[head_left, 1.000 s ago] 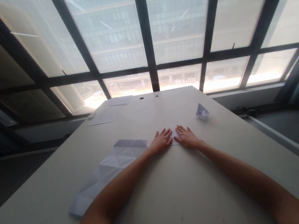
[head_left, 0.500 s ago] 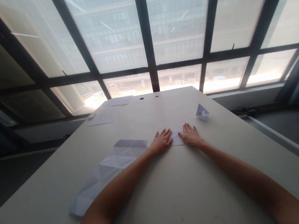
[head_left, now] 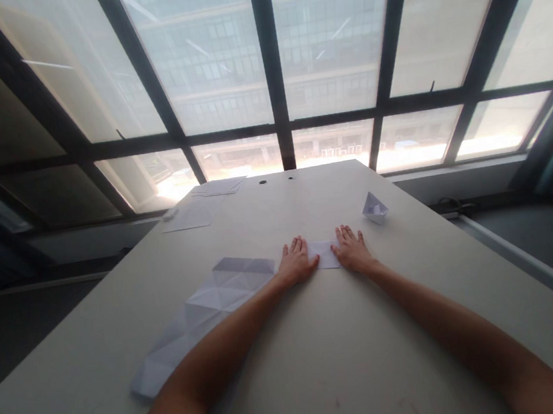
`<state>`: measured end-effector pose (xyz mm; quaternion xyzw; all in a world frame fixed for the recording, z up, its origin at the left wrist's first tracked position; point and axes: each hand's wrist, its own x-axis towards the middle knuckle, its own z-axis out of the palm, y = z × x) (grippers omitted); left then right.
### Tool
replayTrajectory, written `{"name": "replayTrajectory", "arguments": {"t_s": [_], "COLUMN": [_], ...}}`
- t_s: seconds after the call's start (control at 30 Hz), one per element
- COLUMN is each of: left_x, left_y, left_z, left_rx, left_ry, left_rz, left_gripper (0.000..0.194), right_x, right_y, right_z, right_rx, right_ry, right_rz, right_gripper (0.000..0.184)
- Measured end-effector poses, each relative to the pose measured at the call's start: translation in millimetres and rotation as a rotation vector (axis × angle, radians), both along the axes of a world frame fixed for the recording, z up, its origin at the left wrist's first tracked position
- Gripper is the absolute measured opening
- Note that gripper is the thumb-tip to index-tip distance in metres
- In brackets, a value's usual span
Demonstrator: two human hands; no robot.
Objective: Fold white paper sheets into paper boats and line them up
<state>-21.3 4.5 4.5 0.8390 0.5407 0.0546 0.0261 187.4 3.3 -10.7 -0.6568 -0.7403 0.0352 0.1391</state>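
Note:
A small folded sheet of white paper [head_left: 325, 255] lies flat on the white table [head_left: 314, 350]. My left hand [head_left: 297, 261] rests on its left side with the fingers spread and pointing away from me. On the paper's right edge lies my right hand [head_left: 353, 248], fingers stretched out flat and the thumb over the sheet. The parts of the paper under both hands are hidden. To the left, partly behind my left forearm, is a larger creased sheet of paper [head_left: 230, 283] with a pattern of triangular folds.
A folded paper boat [head_left: 374, 209] stands beyond my right hand. Flat sheets of paper [head_left: 189, 215] lie at the far left of the table, near a small pale item [head_left: 170, 214]. Large windows [head_left: 217, 53] rise behind the table's far edge.
My left hand has slid slightly left and turned, its fingers now pointing more straight ahead, so more of the small paper shows. My right hand has barely moved.

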Motion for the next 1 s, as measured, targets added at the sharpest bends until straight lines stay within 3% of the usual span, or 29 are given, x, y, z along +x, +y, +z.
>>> {"name": "replayTrajectory", "arguments": {"t_s": [0.07, 0.23, 0.3, 0.47, 0.77, 1.0], "left_x": [-0.1, -1.7, -2.2, -2.9, -5.4, -4.4], "left_y": [-0.3, 1.5, 2.3, 2.8, 5.9, 12.5], "left_z": [0.6, -1.6, -2.7, -4.1, -6.3, 1.3], "left_rx": [-0.002, -0.017, -0.017, -0.002, 0.009, 0.103], "left_ry": [-0.004, -0.017, -0.022, -0.038, -0.096, -0.357], "left_rz": [0.001, -0.041, -0.045, -0.039, -0.043, -0.04], "left_gripper": [0.075, 0.073, 0.071, 0.066, 0.063, 0.062], "right_x": [-1.0, -2.2, -1.8, -1.3, -4.2, -4.4], "right_y": [-1.5, -9.3, -12.6, -15.6, -19.2, -20.4], "right_z": [4.2, 13.1, 15.9, 20.7, 26.0, 31.9], "right_rx": [0.056, 0.019, -0.001, -0.039, 0.09, 0.061], "right_ry": [0.007, 0.068, 0.072, 0.075, 0.043, 0.071], "right_rz": [0.098, 0.544, 0.614, 0.622, 0.62, 0.581], "right_gripper": [0.061, 0.051, 0.056, 0.073, 0.049, 0.032]}}
